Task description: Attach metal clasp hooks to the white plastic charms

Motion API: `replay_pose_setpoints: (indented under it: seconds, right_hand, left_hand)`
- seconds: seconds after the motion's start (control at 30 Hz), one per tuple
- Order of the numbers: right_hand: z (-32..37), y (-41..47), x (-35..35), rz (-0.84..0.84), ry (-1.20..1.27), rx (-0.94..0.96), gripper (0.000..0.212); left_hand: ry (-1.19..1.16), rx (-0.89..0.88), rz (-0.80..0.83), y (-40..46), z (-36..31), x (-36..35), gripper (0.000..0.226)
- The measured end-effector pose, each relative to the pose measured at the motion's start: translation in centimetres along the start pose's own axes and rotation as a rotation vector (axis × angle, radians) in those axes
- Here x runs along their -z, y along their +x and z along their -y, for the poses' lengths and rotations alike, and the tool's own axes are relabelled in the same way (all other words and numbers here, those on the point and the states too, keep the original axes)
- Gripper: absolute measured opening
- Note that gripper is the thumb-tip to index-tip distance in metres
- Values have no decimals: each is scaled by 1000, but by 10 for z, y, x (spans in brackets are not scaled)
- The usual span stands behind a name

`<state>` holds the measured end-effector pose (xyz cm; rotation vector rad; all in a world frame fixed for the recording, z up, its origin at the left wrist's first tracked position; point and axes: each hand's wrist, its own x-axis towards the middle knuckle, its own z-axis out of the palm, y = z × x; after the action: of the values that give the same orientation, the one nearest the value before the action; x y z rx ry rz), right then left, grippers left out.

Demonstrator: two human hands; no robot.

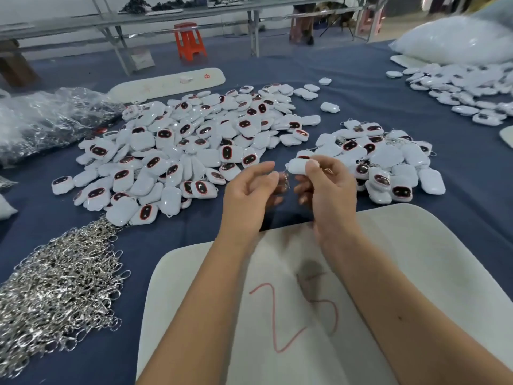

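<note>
My right hand point(327, 187) pinches a white plastic charm point(297, 165) between thumb and fingers, above the blue cloth. A small metal clasp hook point(286, 180) hangs blurred from the charm's left end. My left hand point(249, 190) is just left of it, palm turned in and fingers loosely curled; whether its fingertips touch the hook is unclear. A big heap of white charms with dark faces point(180, 151) lies to the left. A smaller heap of charms with hooks on them point(388, 162) lies to the right. A pile of loose metal clasp hooks point(58, 287) sits at the lower left.
A white foam board with red marks point(402, 259) lies under my forearms. A clear bag of hooks point(47, 120) is at the far left. More charms point(466, 90) and a white bag point(458, 40) sit at the far right. An orange stool point(190, 40) stands behind.
</note>
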<state>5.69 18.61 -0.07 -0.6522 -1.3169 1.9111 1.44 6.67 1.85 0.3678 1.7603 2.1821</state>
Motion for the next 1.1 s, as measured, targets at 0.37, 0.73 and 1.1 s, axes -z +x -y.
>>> replay_pose_setpoints:
  seconds: [0.37,0.73,1.1]
  right_hand:
    - [1,-4,6,-41,-463,351,41]
    - [-20,-43,-61,740,-1346,632,51]
    - [-35,-66,-128,739,-1541,956,50]
  left_hand:
    - [176,-25,-126,22,9,-21,11]
    - [794,-302,-334,8,-9,64,19]
    - [856,-269,-480,-9,-25,138,17]
